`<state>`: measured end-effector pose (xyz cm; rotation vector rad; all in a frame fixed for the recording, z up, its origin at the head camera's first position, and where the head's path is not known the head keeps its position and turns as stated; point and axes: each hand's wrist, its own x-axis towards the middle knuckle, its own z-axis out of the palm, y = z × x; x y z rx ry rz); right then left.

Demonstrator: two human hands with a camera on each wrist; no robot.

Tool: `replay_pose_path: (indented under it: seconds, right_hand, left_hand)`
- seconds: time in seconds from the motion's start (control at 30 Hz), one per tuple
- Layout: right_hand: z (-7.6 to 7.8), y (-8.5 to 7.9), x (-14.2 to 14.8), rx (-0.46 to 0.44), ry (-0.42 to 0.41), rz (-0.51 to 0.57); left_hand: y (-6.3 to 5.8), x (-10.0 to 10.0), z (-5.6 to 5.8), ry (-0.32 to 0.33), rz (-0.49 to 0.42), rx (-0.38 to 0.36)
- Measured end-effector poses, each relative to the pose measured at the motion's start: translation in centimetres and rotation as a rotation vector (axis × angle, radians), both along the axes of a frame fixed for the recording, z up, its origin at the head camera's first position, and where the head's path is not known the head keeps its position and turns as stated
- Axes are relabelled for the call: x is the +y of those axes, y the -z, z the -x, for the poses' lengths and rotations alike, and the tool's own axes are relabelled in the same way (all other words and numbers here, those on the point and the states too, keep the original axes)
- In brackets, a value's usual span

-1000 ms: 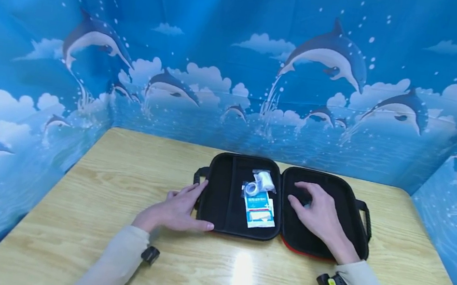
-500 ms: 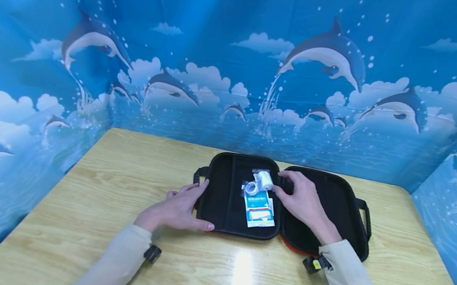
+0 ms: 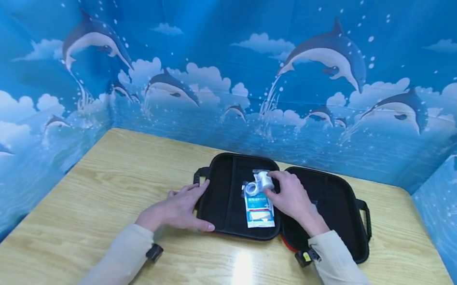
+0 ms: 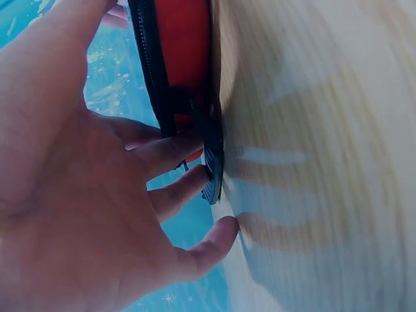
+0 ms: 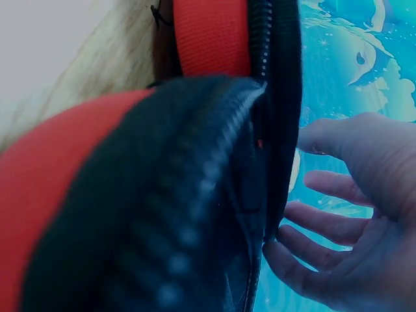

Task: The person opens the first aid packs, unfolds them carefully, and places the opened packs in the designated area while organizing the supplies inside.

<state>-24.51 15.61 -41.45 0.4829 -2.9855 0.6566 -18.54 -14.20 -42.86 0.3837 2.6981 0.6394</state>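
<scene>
An open black zip case with a red outside shell lies spread flat; its left half [image 3: 217, 194] faces me beside the right half [image 3: 341, 212]. In the left half are a white roll in clear plastic [image 3: 265, 180], a small bagged tape roll [image 3: 251, 188] and a teal-and-white packet [image 3: 260, 211]. My right hand [image 3: 292, 198] reaches over the hinge, thumb and index finger at either side of the white roll. My left hand [image 3: 177, 207] is spread at the case's left end, thumb by the front edge, fingers at the black handle [image 4: 211, 169].
A second handle [image 3: 364, 220] sticks out at the case's right end. Something small and pale [image 3: 314, 203] shows in the right half, partly hidden by my right hand. The wooden table [image 3: 120, 161] meets a blue dolphin-print curtain [image 3: 205, 61] behind.
My right hand has moved left from inside the right half of the case to the white roll. The left hand, the case and the packets have stayed in place.
</scene>
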Motion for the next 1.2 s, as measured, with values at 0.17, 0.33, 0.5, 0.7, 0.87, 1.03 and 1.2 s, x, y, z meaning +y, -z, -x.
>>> replay_pose_path:
  seconds: [0.17, 0.33, 0.5, 0.7, 0.87, 1.03, 1.2]
  right_hand:
    - [0.4, -0.1, -0.4, -0.011, -0.001, -0.053]
    - [0.6, -0.4, -0.6, -0.023, -0.015, -0.079]
    - [0.7, -0.7, -0.8, -0.026, -0.034, -0.11]
    - [0.3, -0.9, -1.0, -0.041, -0.031, -0.136]
    - [0.0, -1.0, -1.4, -0.047, 0.013, -0.143]
    - [-0.3, -1.2, -1.8, -0.099, 0.069, -0.103]
    - [-0.5, -1.6, -1.9, -0.135, 0.131, -0.005]
  left_hand:
    - [-0.1, 0.0, 0.0, 0.001, 0.001, -0.003]
    - [-0.2, 0.1, -0.1, -0.003, 0.0, -0.005]
    - [-0.2, 0.1, 0.0, -0.009, -0.002, -0.01]
    - [-0.1, 0.1, 0.0, -0.011, 0.001, -0.007]
    - [-0.1, 0.0, -0.1, -0.009, -0.001, -0.002]
    - [-0.1, 0.0, -0.1, -0.005, -0.006, -0.007]
    - [-0.1, 0.0, 0.0, -0.001, -0.004, -0.003]
